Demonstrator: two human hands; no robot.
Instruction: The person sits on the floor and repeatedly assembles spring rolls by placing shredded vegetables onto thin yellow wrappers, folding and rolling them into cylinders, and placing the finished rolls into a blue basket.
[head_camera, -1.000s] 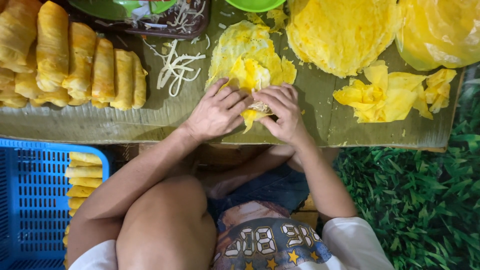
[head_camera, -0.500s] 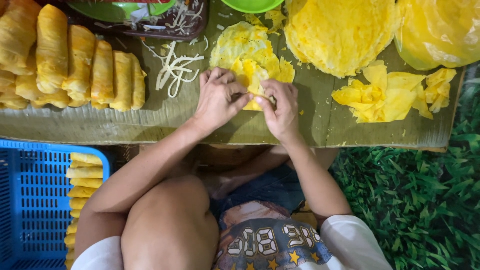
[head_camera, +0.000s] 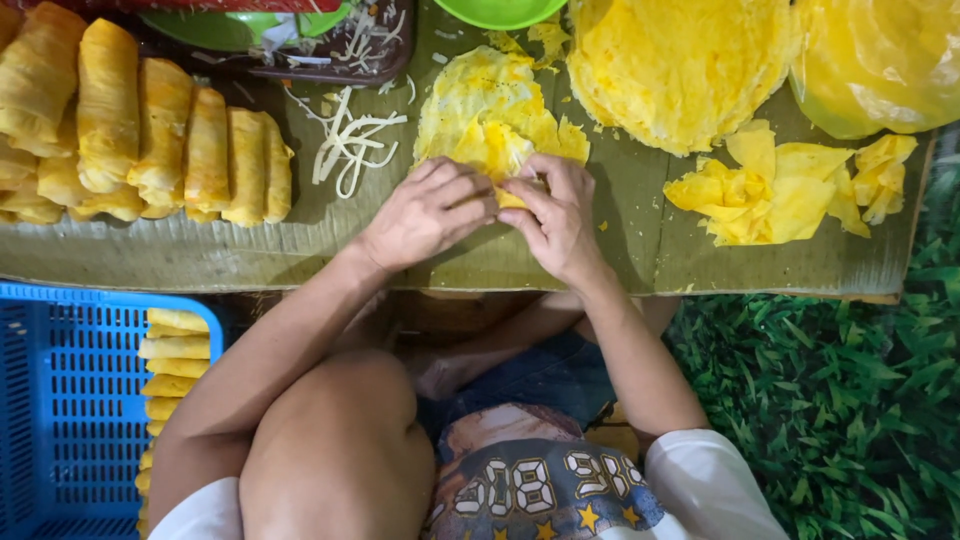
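Green leaf sheets cover the low bench (head_camera: 560, 262), which runs across the top of the view, with artificial grass (head_camera: 830, 400) on the ground at the right and a blue plastic crate (head_camera: 70, 400) holding a column of yellow rolls (head_camera: 172, 370) at the lower left. Near the bench's middle lies a thin yellow wrapper (head_camera: 480, 105), and both hands work at its near edge. The left hand (head_camera: 425, 212) has its fingers curled down over the folded part, its grip pressing on the wrapper; the right hand (head_camera: 555, 215) pinches the same fold from the other side, fingertips meeting those of the left. Just left of the wrapper lie loose white shreds (head_camera: 345, 145), and further left a row of finished rolls (head_camera: 150, 140) stands side by side. A stack of round yellow sheets (head_camera: 680, 65) sits at the upper right, with torn yellow scraps (head_camera: 780, 195) near the bench's right end.
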